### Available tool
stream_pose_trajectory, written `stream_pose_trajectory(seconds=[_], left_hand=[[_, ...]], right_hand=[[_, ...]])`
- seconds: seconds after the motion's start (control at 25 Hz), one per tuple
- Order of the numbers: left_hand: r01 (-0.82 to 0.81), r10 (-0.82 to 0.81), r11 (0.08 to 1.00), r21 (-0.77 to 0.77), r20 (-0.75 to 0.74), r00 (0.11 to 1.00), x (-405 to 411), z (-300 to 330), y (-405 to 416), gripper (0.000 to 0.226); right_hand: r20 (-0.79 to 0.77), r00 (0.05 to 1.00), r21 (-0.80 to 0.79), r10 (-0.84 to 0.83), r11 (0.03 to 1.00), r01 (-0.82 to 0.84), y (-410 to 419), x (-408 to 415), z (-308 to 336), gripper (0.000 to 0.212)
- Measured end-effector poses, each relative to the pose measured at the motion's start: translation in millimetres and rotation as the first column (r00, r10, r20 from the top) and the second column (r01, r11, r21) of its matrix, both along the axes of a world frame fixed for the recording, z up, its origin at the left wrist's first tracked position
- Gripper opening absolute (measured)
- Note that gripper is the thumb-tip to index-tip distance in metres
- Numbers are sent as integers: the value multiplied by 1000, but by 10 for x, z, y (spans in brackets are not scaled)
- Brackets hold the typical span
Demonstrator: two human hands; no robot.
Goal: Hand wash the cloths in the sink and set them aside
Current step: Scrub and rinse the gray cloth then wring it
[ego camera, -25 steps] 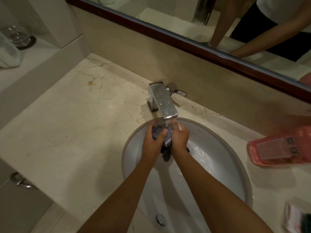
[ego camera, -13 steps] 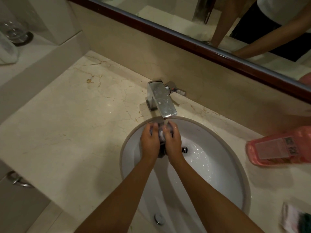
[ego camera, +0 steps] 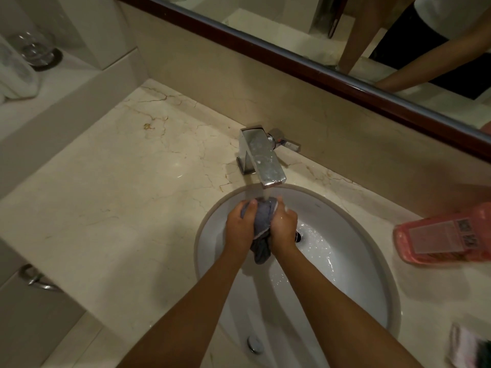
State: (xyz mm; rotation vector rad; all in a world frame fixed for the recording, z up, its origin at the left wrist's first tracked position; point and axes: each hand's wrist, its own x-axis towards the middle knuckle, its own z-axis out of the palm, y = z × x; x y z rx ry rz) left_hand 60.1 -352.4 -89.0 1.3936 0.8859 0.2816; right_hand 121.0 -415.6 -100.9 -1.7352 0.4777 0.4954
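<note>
Both hands, left hand and right hand, grip cloth under faucet.

One head-worn view looks steeply down, close over the sink, facing the mirror

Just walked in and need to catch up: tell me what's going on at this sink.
A person is hand washing a grey cloth over the white sink. The left hand and right hand both grip the bunched cloth right under the chrome faucet, which is running water onto it. A tail of the cloth hangs down between the wrists. A pink bottle lies on its side on the marble counter to the right of the sink.
</note>
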Motion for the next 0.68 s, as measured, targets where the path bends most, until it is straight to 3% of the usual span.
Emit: stream_pose_trajectory(seconds=[0.16, 0.28, 0.4, 0.48, 0.6, 0.68], left_hand=[[-203, 195, 976, -75, -101, 976, 70, -92, 15, 30], [-268, 262, 962, -60, -86, 961, 133, -30, 63, 40], [-151, 147, 983, -104, -44, 988, 104, 37, 47, 57], [-39, 39, 991, -128, -7, 999, 40, 27, 28, 61], [107, -107, 985, -136, 9, 994, -25, 40, 30, 50], [176, -176, 974, -140, 14, 984, -57, 45, 47, 59]], right_hand=[[-125, 992, 232, 28, 973, 2, -78, -115, 15, 52], [21, 987, 350, 158, 924, -155, -252, -200, 42, 36], [54, 963, 367, 263, 892, -264, -395, -155, 53, 50], [32, 959, 302, 280, 912, -276, -427, -134, 99, 36], [16, 987, 219, 160, 963, -159, -435, -121, 152, 27], [-13, 997, 237, 81, 969, -76, -442, -132, 191, 27]])
